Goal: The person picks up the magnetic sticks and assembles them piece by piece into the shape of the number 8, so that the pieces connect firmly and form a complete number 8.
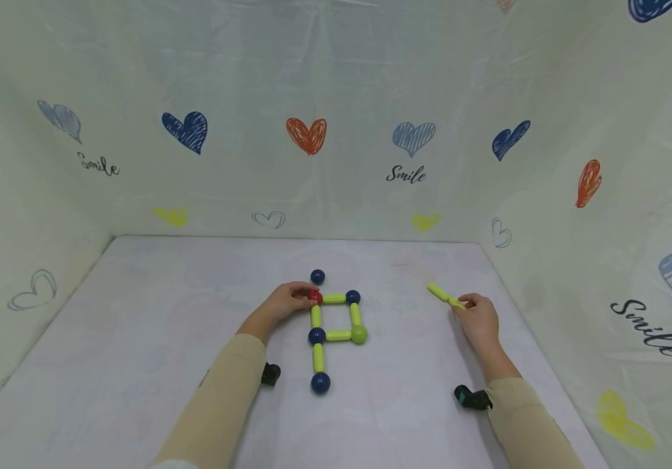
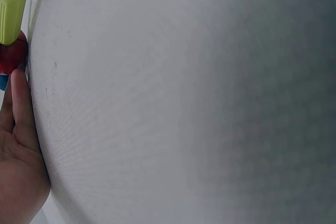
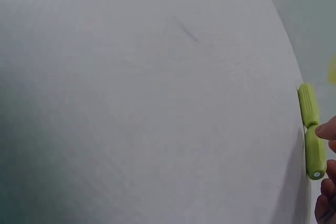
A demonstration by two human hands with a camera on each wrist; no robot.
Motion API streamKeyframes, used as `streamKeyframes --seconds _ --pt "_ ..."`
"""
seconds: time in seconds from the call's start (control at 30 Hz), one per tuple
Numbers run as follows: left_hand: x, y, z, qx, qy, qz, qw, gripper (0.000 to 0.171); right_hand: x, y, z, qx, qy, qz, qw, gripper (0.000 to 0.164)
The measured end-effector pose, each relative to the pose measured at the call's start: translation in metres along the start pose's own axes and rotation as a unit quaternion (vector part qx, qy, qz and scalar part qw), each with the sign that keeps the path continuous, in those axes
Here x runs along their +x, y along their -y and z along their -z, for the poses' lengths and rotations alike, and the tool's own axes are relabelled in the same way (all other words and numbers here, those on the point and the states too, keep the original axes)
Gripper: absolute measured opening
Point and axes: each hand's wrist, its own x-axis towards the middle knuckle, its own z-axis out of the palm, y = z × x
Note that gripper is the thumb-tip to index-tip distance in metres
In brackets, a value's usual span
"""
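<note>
My left hand (image 1: 284,303) pinches a red ball (image 1: 315,298) between thumb and fingers. That ball is a corner of a flat figure of yellow-green magnetic rods (image 1: 338,335) and balls: a square with a blue ball (image 1: 352,297), a green ball (image 1: 359,335) and another blue ball (image 1: 317,336), plus one rod running down to a blue ball (image 1: 321,382). Over on the right, my right hand (image 1: 479,320) holds the nearer of two yellow-green rods (image 3: 315,153) that meet end to end; the farther rod (image 3: 308,103) points away from the fingers.
A loose blue ball (image 1: 317,277) lies just beyond the red one. The white table (image 1: 195,280) ends at a curtain (image 1: 359,78) printed with hearts, at the back and both sides. Black devices (image 1: 472,397) are strapped at both wrists.
</note>
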Motion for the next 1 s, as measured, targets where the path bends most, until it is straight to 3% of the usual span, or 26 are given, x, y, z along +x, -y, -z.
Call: streamKeyframes --seconds 1.0 --pt "-0.0008 0.0000 0.0008 0.002 0.003 -0.006 1.0000 0.036 0.0068 -0.0050 -0.0066 -0.011 0.018 -0.018 1.000 0.028"
